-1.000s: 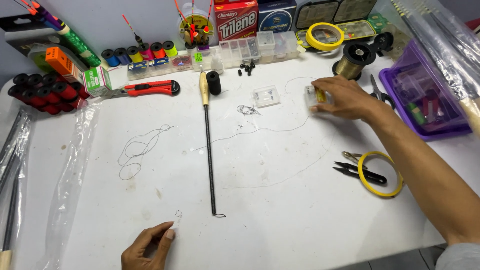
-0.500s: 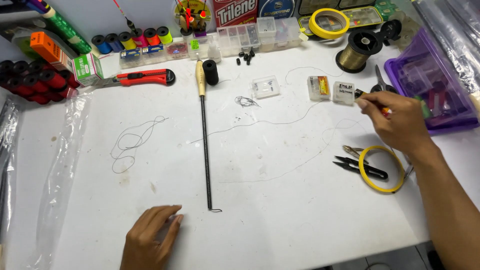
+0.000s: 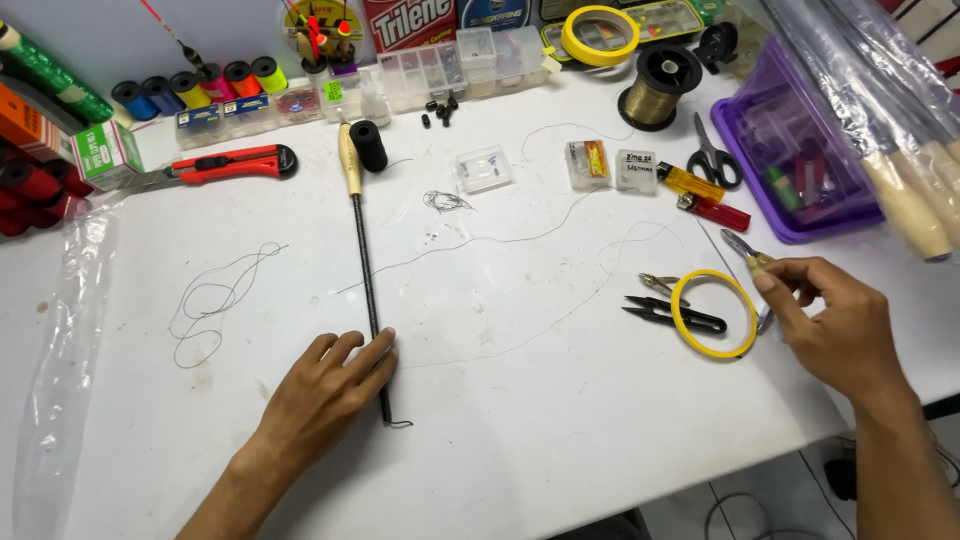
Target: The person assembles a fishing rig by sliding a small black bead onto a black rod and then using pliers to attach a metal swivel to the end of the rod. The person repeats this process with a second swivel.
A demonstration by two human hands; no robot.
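The left hand (image 3: 325, 385) lies open and flat on the thin, stiff, light rod (image 3: 366, 275), best gripped by its wooden handle, while the right hand (image 3: 835, 325) pinches small metal pliers (image 3: 748, 262).

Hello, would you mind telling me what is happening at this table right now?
A person is working at a white table strewn with fishing tackle. The left hand rests with its fingers on the lower end of a thin black rod with a wooden handle. The right hand holds a small metal tool, beside a yellow ring and black snips. Thin line trails loosely across the table.
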